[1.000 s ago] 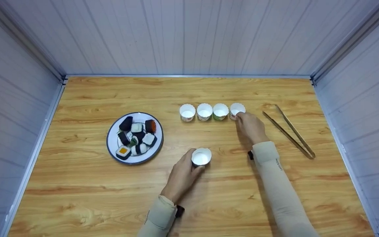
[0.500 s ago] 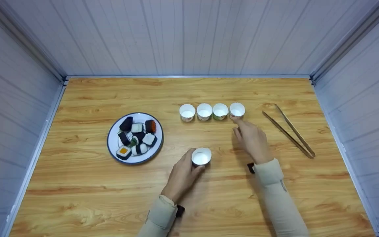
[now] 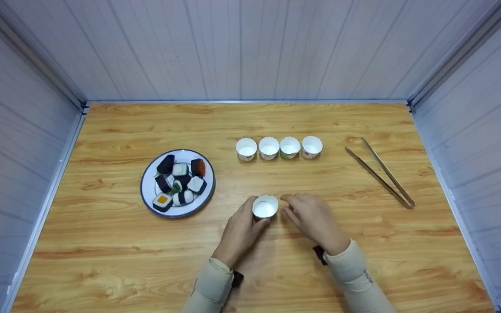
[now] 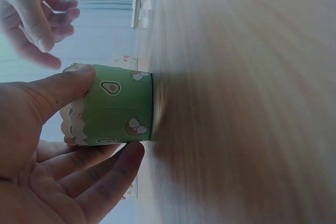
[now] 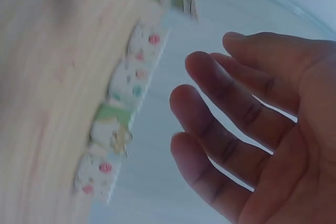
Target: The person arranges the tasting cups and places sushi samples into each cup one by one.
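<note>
My left hand [image 3: 238,230] grips a green paper baking cup [image 3: 265,207] between thumb and fingers. The left wrist view shows avocado prints on this cup [image 4: 118,106], upright with its base at the tabletop. Just to its right is my right hand [image 3: 313,218], holding nothing. In the right wrist view the fingers of that hand [image 5: 252,114] are loosely bent and apart from the cup. Farther back, several more paper cups stand in a row, from the leftmost cup [image 3: 246,149] to the rightmost cup [image 3: 312,147].
A blue-rimmed white plate [image 3: 148,193] bearing several sushi pieces [image 3: 182,197] sits at the left. Metal tongs [image 3: 381,174] lie spread on the right of the wooden table [image 3: 102,261]. Pale panel walls [image 3: 242,52] close off the back and both sides.
My right hand has let go of the rightmost cup in the row and come back toward me, beside the held cup. My left hand and its cup have stayed in place.
</note>
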A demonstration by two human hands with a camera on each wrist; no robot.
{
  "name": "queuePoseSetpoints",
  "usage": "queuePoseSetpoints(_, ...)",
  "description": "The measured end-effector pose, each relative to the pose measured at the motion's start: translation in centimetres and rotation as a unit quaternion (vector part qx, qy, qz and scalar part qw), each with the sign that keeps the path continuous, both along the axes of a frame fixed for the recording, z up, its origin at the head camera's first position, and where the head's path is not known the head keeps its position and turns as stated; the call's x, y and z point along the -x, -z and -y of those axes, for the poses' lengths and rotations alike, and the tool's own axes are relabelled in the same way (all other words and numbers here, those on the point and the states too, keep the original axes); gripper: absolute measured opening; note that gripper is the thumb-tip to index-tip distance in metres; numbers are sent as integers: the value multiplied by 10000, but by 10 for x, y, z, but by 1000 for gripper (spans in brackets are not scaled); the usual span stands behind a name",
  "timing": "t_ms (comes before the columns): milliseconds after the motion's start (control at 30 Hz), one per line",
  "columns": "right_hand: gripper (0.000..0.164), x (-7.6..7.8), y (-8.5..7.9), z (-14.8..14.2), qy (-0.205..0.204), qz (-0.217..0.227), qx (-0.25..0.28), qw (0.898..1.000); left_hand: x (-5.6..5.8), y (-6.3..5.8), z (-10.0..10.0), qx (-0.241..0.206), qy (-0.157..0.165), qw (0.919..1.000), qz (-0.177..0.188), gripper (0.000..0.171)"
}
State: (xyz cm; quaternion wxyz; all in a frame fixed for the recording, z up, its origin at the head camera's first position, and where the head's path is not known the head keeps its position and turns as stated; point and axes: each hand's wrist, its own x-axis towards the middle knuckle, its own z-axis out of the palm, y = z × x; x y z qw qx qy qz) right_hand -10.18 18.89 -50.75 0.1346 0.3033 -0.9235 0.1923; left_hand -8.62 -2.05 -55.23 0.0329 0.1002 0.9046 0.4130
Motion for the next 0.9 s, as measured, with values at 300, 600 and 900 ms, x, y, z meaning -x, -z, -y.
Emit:
queuePoseSetpoints(300, 20, -7, 16, 15, -369, -110, -138, 9992, -1, 3, 0, 2, 31, 9997, -254, 55)
queuePoseSetpoints(600, 18, -7, 28, 22, -341, 3, -558, 9979, -2, 3, 1, -60, 57, 9995, -299, 57)
queuePoseSetpoints(900, 4, -6, 26, 24, -277, 141, -819, 9962, -1, 3, 1, -89, 14, 9997, -234, 57)
